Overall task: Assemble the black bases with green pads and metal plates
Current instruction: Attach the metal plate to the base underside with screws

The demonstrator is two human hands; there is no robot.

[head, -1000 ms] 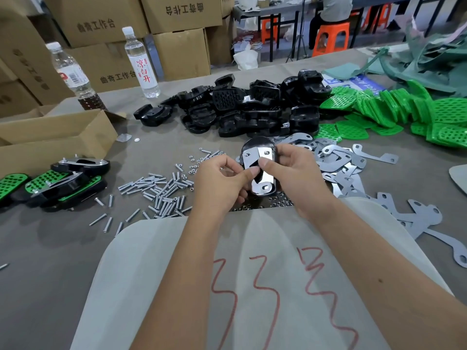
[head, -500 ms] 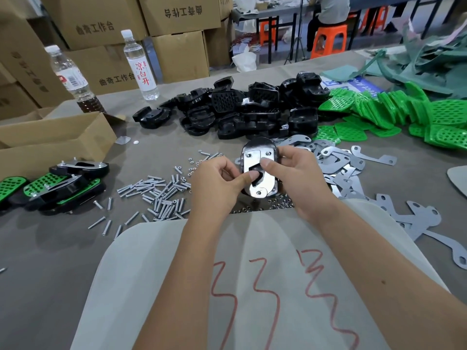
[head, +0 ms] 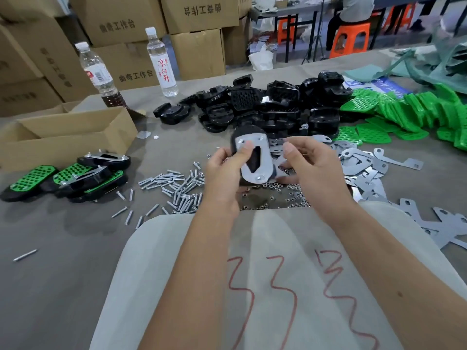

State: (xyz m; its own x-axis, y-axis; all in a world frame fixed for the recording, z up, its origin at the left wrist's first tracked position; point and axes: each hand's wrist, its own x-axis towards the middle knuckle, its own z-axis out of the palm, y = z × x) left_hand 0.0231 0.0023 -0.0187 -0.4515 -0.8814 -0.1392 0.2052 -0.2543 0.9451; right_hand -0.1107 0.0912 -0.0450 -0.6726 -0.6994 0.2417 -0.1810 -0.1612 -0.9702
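The left hand [head: 227, 173] grips one black base [head: 252, 157] above the bench [head: 63, 261], thumb pressed on the metal plate [head: 262, 160] seated on its upper face. The right hand [head: 313, 168] sits just right of the base, clear of it, fingers curled; a small item between its fingertips cannot be confirmed. Loose black bases [head: 265, 107] are piled at the far centre. Green pads [head: 409, 114] lie far right. Spare metal plates [head: 366, 170] spread to the right of the hands. Screws [head: 174, 188] lie left of the hands, and nuts [head: 275, 195] lie directly under them. Assembled units [head: 70, 178] rest at the left, in front of an open carton [head: 63, 137].
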